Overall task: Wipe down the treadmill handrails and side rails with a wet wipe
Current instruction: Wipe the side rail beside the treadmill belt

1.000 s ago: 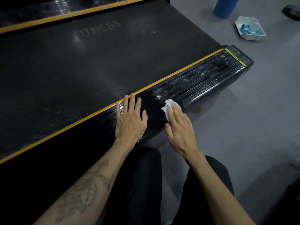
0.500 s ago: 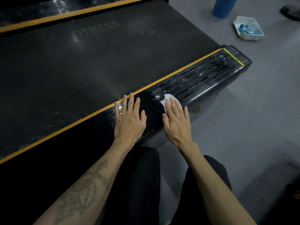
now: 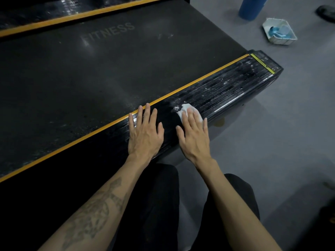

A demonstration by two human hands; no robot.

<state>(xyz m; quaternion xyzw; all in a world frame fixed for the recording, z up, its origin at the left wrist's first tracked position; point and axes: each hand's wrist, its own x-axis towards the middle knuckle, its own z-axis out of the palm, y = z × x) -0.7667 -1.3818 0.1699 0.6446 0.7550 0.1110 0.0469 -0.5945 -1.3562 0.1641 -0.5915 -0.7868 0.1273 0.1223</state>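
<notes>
The right hand (image 3: 194, 136) lies flat, fingers straight, pressing a white wet wipe (image 3: 188, 111) onto the near side rail (image 3: 226, 91) of the treadmill; the wipe pokes out past the fingertips toward the rail's far end. The left hand (image 3: 145, 133) rests just beside it, also flat and open on the same rail, its fingertips reaching the orange stripe (image 3: 90, 133) that edges the belt (image 3: 90, 69). Faint pale lettering on the belt reads "FITNESS". Past the wipe the ribbed black rail shows white specks and streaks, and near its end a yellow-green label strip (image 3: 261, 63) crosses it, with print too small to read. A second orange-edged rail (image 3: 54, 11) runs along the belt's far side. On the grey floor (image 3: 272, 142) sit a white tray (image 3: 279, 31) holding something blue, and near it a blue cylinder (image 3: 251, 7).
</notes>
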